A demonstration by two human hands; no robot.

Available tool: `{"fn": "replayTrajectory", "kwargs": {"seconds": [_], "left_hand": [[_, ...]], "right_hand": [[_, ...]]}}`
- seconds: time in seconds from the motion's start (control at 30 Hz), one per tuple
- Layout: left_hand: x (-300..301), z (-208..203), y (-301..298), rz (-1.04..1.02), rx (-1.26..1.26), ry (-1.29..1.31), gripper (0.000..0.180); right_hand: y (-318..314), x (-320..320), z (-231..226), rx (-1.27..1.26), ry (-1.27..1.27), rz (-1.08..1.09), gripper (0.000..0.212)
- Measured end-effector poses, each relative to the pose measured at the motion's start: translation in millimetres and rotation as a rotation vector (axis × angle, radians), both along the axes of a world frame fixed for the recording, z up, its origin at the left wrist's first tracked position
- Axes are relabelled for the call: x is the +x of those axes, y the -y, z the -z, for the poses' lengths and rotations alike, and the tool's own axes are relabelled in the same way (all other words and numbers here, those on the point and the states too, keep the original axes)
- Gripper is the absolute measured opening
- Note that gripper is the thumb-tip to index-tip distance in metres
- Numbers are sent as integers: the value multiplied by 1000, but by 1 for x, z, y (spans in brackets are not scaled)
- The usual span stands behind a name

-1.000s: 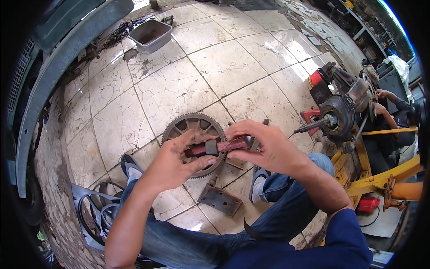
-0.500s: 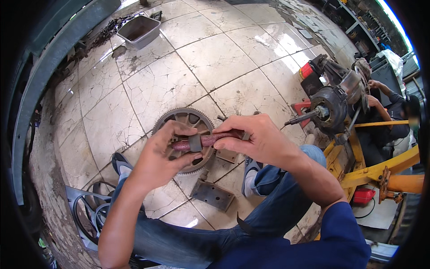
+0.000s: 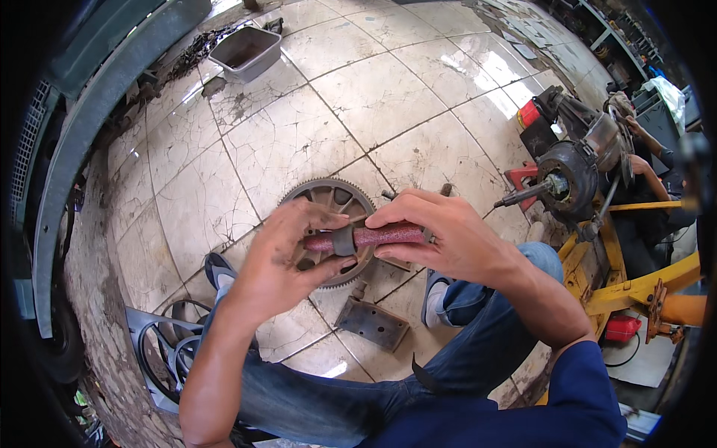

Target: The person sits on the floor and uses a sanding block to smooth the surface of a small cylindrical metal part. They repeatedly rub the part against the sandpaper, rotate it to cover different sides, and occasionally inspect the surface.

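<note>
Hands meet over the tiled floor (image 3: 187, 201): the left hand (image 3: 287, 257) pinches a small dark ring (image 3: 343, 240) on a reddish rod (image 3: 373, 237), which the right hand (image 3: 441, 235) clamps from the other end. Below them (partly hidden) lies a toothed gear wheel (image 3: 328, 201), a flat metal plate (image 3: 372, 322) near the person's knees.

The person wears blue jeans (image 3: 463, 373), a dark blue sleeve (image 3: 579, 396) and grime-smudged bare forearms.
</note>
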State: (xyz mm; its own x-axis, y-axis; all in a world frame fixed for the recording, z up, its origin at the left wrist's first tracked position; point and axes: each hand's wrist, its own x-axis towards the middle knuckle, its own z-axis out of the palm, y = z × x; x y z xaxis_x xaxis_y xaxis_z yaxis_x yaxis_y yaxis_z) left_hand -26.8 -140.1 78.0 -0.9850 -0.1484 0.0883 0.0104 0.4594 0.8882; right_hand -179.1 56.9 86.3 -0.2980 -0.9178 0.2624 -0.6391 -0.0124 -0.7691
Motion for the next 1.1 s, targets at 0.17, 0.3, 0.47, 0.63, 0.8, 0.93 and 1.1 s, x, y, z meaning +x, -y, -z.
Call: {"fn": "replayTrajectory", "kwargs": {"seconds": [0.17,0.3,0.47,0.63,0.8,0.93,1.1], "left_hand": [[3,-3,4,-36,64,15,51],[7,-7,7,-14,108,100,46],[3,-13,9,-34,236,267,53],[3,1,5,-47,35,20,52],[-3,-3,-4,46,-413,-242,45],[-4,-6,-10,80,-491,-226,46],[-3,0,-8,56,-358,-123,47]], "right_hand": [[-1,5,0,-62,-61,38,37],[0,3,-3,-126,-198,1,36],[2,2,1,-202,-250,-4,32],[2,5,-3,-81,71,40,35],[0,7,-10,225,560,63,30],[0,7,-10,388,646,0,26],[-1,6,-8,298,498,-36,25]]}}
